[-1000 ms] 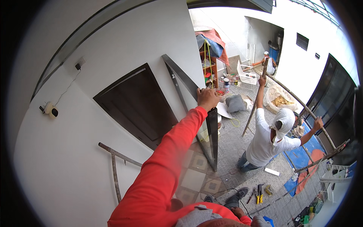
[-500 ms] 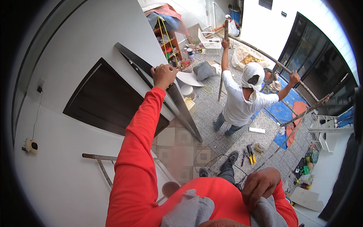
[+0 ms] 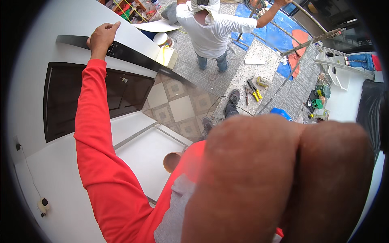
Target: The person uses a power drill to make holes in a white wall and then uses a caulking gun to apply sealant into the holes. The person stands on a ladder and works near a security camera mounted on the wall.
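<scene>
My left arm in a red sleeve stretches up at the left. My left hand (image 3: 101, 38) is closed around the upper part of a long black flat metal-looking piece (image 3: 139, 59), thumb sticking up. That piece slants down to the right past a white wall, above a dark brown door (image 3: 97, 93). Very close and blurred, my right hand (image 3: 279, 174) fills the lower right with bent fingers pressed together. Whatever it may hold is hidden.
A co-worker in a white shirt (image 3: 208, 34) holds a metal scaffold frame (image 3: 302, 49). Yellow-handled cutters (image 3: 257, 94) lie near my shoe (image 3: 234, 97). Behind them spreads a blue tarp (image 3: 277, 34). A brown round pot (image 3: 172, 162) stands beside me.
My right hand has risen from my chest to right before the camera. The view has shifted, and my left hand with the black piece now appears farther left and higher.
</scene>
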`<state>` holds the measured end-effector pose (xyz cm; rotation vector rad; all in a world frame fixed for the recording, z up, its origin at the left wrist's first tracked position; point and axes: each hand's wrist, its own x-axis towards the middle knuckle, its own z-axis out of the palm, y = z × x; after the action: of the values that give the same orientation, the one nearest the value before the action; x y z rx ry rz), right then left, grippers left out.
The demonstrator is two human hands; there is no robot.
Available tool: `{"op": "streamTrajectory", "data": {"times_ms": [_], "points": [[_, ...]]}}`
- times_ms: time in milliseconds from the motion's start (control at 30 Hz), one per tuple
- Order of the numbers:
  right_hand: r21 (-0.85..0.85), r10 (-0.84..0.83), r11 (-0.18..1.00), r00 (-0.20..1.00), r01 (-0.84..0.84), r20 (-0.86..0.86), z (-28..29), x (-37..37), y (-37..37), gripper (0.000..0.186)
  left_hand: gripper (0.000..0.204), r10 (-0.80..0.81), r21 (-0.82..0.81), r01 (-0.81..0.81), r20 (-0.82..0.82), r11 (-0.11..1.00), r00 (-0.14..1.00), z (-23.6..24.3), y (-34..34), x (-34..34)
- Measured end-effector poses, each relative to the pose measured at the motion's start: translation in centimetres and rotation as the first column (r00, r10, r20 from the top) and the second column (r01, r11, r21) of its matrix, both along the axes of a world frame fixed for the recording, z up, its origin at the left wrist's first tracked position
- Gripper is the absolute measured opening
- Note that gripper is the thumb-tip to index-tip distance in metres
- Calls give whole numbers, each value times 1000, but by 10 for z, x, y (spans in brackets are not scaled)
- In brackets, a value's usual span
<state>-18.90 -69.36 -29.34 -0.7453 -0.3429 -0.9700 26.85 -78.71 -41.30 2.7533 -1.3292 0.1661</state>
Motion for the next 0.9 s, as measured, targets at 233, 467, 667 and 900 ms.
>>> {"op": "streamTrajectory", "data": {"times_ms": [233,467,667,900], "points": [[131,167,976,984,-175,67,16,-9,6,13,56,-6,-50,5,-11,999,1000,2,7,-15],[196,197,955,969,-224,146,31,-33,20,14,51,-12,-107,11,-2,994,1000,6,8,-23],[-318,96,948,978,-33,186,-12,-14,-18,14,50,0,-94,-1,-7,996,1000,4,6,-20],[79,42,996,997,-47,67,-35,-23,3,10,57,-5,23,4,28,1000,1000,-3,-4,2]]}}
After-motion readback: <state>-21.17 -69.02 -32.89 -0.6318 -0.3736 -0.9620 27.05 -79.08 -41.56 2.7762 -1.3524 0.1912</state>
